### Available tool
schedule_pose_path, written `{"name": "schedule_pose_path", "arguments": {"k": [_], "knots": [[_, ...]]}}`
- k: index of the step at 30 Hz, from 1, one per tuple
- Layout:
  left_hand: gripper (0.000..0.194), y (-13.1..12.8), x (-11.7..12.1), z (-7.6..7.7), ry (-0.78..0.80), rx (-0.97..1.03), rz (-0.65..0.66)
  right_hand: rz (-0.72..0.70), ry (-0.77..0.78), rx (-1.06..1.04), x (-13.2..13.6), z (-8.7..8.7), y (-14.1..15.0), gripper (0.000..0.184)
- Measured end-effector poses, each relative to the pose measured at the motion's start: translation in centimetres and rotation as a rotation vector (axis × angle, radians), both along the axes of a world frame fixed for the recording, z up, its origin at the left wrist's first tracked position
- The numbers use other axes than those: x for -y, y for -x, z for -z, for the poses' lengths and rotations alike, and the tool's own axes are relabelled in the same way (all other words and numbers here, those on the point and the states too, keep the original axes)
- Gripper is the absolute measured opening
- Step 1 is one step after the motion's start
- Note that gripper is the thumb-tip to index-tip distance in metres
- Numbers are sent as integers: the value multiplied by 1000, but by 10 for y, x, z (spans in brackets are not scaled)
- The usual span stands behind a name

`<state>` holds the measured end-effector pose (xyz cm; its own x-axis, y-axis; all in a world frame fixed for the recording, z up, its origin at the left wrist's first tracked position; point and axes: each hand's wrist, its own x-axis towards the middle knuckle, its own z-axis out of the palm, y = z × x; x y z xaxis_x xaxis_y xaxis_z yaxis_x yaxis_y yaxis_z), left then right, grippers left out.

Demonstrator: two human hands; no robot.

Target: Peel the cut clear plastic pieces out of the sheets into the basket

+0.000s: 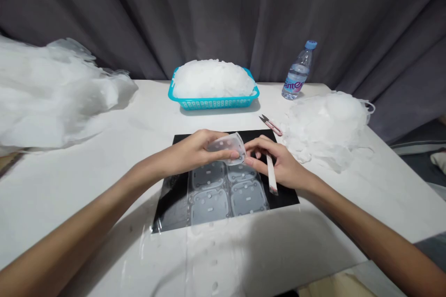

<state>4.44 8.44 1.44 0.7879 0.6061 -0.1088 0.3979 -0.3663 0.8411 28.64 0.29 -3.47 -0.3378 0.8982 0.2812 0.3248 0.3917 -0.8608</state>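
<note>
My left hand (pixel 205 151) is closed on a small, thin translucent plastic piece (pixel 228 144) with rounded corners and small spots. It holds the piece above a black mat (pixel 283 197). My right hand (pixel 278 160) pinches at the piece's right edge, fingertips close together. Tucked in that same hand is a white, flat stick-like tool (pixel 271 174) with a reddish mark at its lower end; its upper part is hidden by the fingers. Beneath both hands, a clear plastic sheet (pixel 209 204) with several rounded-square shapes lies on the mat and hangs toward the table's front.
A blue basket (pixel 216 103) heaped with white plastic pieces stands at the back. Pink-handled thread snips (pixel 271 125) lie right of the mat. Near them are a heap of plastic scraps (pixel 325 125) and a water bottle (pixel 298 74). More plastic sheets (pixel 52 97) pile up at left.
</note>
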Motion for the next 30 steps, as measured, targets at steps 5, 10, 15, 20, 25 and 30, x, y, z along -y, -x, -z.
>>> {"name": "schedule_pose_path", "arguments": {"k": [5, 10, 15, 20, 25, 30], "knots": [[32, 8, -12, 5, -66, -65, 35, 33, -72, 19, -6, 5, -1, 4], [31, 11, -21, 14, 30, -17, -4, 232, -179, 120, -8, 17, -3, 3], [36, 6, -20, 17, 151, 38, -18, 140, -753, 527, -7, 21, 2, 33], [40, 8, -22, 13, 169, 24, -26, 71, -974, 739, -11, 21, 5, 32], [47, 24, -31, 18, 259, 138, -81, 170, -943, 664, -17, 19, 2, 17], [68, 29, -35, 37, 281, 124, -187, 116, -831, 664, -24, 24, -1, 21]]}}
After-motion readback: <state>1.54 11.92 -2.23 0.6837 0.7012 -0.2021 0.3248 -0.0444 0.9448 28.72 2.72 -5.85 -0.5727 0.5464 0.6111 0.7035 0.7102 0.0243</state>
